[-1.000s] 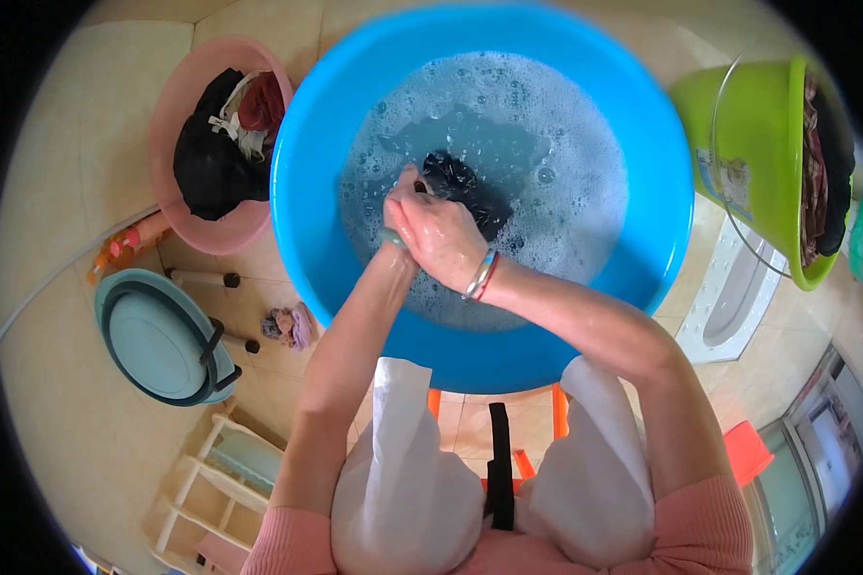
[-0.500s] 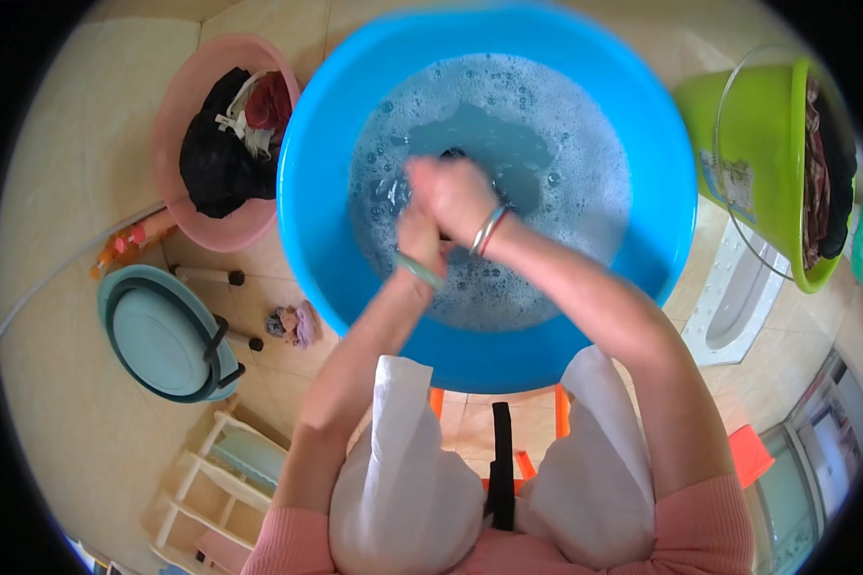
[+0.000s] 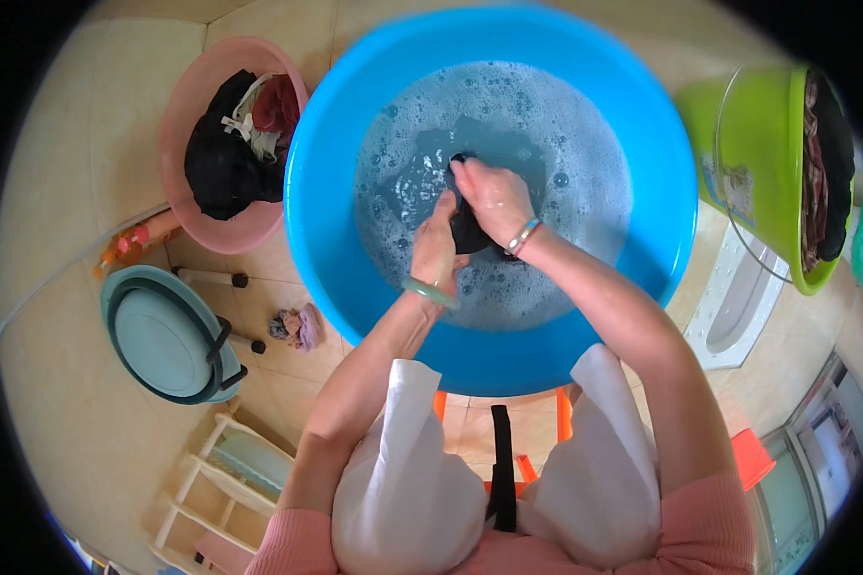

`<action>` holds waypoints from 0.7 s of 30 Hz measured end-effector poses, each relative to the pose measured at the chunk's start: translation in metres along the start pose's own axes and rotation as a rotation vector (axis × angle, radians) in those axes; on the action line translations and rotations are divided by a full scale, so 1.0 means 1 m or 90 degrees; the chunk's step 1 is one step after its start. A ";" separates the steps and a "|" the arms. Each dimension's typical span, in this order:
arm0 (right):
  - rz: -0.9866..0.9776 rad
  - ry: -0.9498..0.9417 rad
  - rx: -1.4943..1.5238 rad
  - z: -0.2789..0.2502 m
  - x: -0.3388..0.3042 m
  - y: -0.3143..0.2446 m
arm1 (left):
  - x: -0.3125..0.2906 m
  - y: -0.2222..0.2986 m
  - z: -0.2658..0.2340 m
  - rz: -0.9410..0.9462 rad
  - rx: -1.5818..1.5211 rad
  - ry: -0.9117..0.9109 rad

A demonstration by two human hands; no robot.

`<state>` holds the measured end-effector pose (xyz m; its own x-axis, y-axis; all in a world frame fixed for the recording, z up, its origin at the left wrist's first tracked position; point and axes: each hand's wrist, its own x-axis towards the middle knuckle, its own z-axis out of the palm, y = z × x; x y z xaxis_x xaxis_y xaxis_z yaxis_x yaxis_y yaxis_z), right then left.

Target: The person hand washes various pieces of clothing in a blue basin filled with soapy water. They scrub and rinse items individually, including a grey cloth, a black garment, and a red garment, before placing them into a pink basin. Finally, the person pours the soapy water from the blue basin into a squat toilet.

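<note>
A large blue basin (image 3: 657, 220) holds soapy water (image 3: 575, 192) with foam around a darker patch in its middle. Over that water both hands grip a wet black cloth (image 3: 469, 233); its exact kind cannot be made out. My left hand (image 3: 435, 244), with a green bangle at the wrist, is closed on the cloth's left side, thumb pointing up along it. My right hand (image 3: 497, 199), wearing a silver bangle, is closed on the cloth's upper part, knuckles up. Part of the cloth is hidden under the hands.
A pink basin (image 3: 177, 182) with dark, white and red clothes stands at the left. Below it are a teal folding basin (image 3: 163, 345) and some scrunchies (image 3: 297, 328). At the right a green bucket (image 3: 753, 144) of clothes stands by a white squat toilet (image 3: 734, 307).
My hands have moved apart from each other, the right one shifting right and a little down. More of the black cloth shows between them.
</note>
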<state>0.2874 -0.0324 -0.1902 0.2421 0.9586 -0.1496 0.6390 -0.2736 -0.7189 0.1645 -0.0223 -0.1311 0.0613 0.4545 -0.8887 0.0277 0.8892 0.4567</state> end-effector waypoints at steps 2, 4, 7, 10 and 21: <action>0.094 0.037 0.044 -0.010 -0.004 0.002 | 0.004 0.007 -0.002 0.076 0.109 0.139; 0.023 0.117 -0.013 -0.018 -0.001 0.018 | 0.023 -0.004 -0.030 0.215 0.126 0.149; 0.093 -0.028 0.106 -0.012 0.000 0.050 | 0.027 -0.005 -0.030 0.199 0.100 0.111; 0.219 -0.080 0.488 -0.006 0.009 0.044 | 0.040 -0.012 -0.028 0.166 0.049 0.080; 0.389 -0.078 0.402 -0.020 -0.013 0.037 | 0.051 -0.032 -0.041 0.128 0.059 0.033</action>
<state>0.3222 -0.0564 -0.2012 0.3060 0.6704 -0.6759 -0.1067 -0.6814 -0.7241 0.1255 -0.0258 -0.1925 0.0236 0.6262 -0.7793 0.1111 0.7730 0.6245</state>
